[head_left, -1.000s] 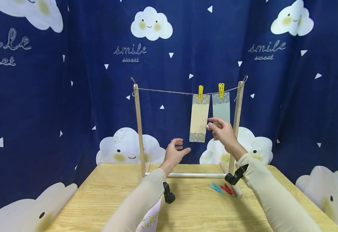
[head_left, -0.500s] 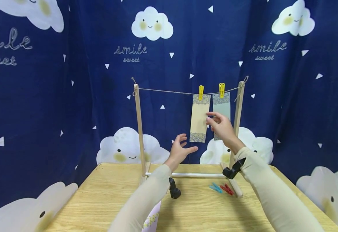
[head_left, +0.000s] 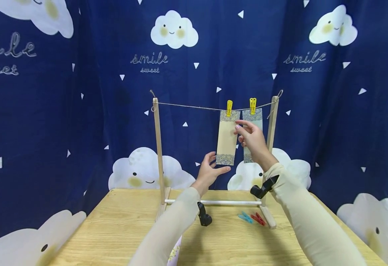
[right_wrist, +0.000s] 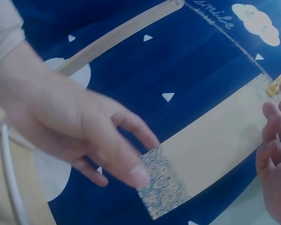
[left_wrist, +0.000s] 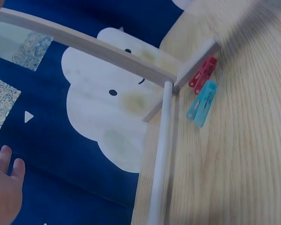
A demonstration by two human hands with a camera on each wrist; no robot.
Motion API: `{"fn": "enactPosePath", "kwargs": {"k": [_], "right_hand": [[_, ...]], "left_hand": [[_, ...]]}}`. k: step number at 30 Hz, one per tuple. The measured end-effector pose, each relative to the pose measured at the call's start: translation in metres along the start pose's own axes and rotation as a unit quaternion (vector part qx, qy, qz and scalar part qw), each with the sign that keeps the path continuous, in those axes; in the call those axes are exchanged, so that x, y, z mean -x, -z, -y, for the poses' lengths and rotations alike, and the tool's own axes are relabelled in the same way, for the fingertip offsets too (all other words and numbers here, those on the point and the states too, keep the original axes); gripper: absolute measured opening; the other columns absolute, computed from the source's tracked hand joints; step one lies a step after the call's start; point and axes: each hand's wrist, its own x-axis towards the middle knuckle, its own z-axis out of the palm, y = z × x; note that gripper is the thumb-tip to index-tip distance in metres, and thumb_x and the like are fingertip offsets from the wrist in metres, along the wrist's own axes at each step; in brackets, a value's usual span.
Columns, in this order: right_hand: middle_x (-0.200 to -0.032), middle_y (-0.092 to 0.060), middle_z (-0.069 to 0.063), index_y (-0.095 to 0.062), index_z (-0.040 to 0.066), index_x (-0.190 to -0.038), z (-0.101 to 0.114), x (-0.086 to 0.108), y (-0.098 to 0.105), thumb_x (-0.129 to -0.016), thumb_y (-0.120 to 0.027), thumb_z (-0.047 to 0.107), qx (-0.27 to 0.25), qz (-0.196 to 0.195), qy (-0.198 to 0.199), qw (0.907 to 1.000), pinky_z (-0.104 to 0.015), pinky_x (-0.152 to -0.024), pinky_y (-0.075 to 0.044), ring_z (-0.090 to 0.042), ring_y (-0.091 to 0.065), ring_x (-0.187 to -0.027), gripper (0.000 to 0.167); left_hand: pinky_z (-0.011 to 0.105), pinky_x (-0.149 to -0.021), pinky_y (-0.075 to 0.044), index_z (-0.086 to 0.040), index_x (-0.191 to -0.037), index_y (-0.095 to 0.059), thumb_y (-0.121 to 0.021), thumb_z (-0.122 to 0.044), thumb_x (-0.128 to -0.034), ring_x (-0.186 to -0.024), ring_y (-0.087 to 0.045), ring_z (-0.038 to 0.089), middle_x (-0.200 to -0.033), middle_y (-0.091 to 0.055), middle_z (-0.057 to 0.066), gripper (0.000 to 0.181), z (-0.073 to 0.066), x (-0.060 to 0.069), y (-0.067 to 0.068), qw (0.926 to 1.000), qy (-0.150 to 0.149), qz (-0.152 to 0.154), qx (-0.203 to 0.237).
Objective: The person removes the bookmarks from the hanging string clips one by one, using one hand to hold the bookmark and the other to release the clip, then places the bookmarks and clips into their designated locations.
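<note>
A cream card with lace-patterned ends (head_left: 227, 138) hangs from a string (head_left: 187, 106), held by a yellow clothespin (head_left: 229, 108). To its right hangs a pale green card (head_left: 252, 114) under another yellow clothespin (head_left: 252, 106). My left hand (head_left: 210, 171) is at the cream card's lower end, thumb and fingers spread; in the right wrist view its thumb overlaps the card's patterned bottom, and contact is unclear. Beside the card's upper right edge is my right hand (head_left: 251, 138), fingers loosely bent, partly covering the green card. Neither hand visibly grips anything.
The string runs between two wooden posts (head_left: 158, 147), joined low down by a white rod (head_left: 230, 203). A blue clothespin (head_left: 245, 217) and a red clothespin (head_left: 258, 218) lie on the wooden table (head_left: 114, 225). A floral lilac item (head_left: 174, 253) shows beside the left sleeve.
My left hand has moved up and right to the cream card's lower end. My right hand has risen along that card's right edge. Both cards stay hanging.
</note>
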Motion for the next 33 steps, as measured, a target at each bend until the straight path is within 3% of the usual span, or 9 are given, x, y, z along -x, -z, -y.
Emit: {"fn": "enactPosePath", "kwargs": {"k": [4,13,21,27,33], "right_hand": [[-0.101,-0.066,-0.011,-0.057,0.003,-0.143,0.008,-0.005,0.000,-0.106,-0.062,0.028,-0.025,-0.011,0.009,0.9996,-0.017,-0.054,-0.045,-0.010,-0.053,-0.066,0.045],[-0.099,-0.071,-0.008,-0.059,0.000,-0.139,0.019,-0.018,0.000,-0.104,-0.065,0.024,-0.035,-0.013,0.038,0.9986,-0.016,-0.050,-0.043,-0.011,-0.056,-0.064,0.042],[-0.102,-0.071,-0.010,-0.064,0.007,-0.132,0.034,-0.029,0.004,-0.103,-0.068,0.020,-0.074,-0.025,0.061,0.9951,-0.016,-0.047,-0.039,-0.010,-0.056,-0.062,0.032],[-0.108,-0.069,-0.011,-0.062,0.005,-0.135,0.037,-0.036,0.001,-0.103,-0.068,0.023,-0.059,-0.035,0.062,0.9958,-0.019,-0.049,-0.044,-0.010,-0.060,-0.064,0.037],[-0.104,-0.065,-0.003,-0.061,0.005,-0.137,0.041,-0.045,-0.004,-0.102,-0.069,0.021,-0.043,-0.054,0.068,0.9953,-0.021,-0.050,-0.044,-0.010,-0.061,-0.063,0.040]], "left_hand": [[0.044,-0.112,-0.045,-0.009,-0.155,-0.040,-0.089,-0.011,-0.0823,-0.141,-0.044,0.037,-0.153,-0.047,0.013,0.087,0.002,-0.001,-0.003,0.9996,-0.003,-0.001,0.030],[0.046,-0.112,-0.044,-0.008,-0.149,-0.047,-0.086,-0.004,-0.0828,-0.136,-0.048,0.039,-0.150,-0.051,0.012,0.077,0.003,-0.004,-0.007,0.9972,-0.020,-0.033,0.065],[0.044,-0.112,-0.045,-0.005,-0.149,-0.046,-0.084,0.001,-0.0834,-0.135,-0.051,0.035,-0.147,-0.054,0.013,0.076,0.000,-0.008,-0.009,0.9951,-0.022,-0.037,0.089],[0.044,-0.112,-0.045,-0.001,-0.149,-0.045,-0.083,0.003,-0.0840,-0.131,-0.054,0.034,-0.147,-0.054,0.017,0.075,0.001,-0.007,-0.011,0.9942,-0.030,-0.036,0.097],[0.040,-0.108,-0.048,-0.002,-0.145,-0.048,-0.081,0.006,-0.0841,-0.126,-0.058,0.032,-0.144,-0.057,0.016,0.070,0.001,-0.011,-0.014,0.9926,-0.033,-0.042,0.109]]}}
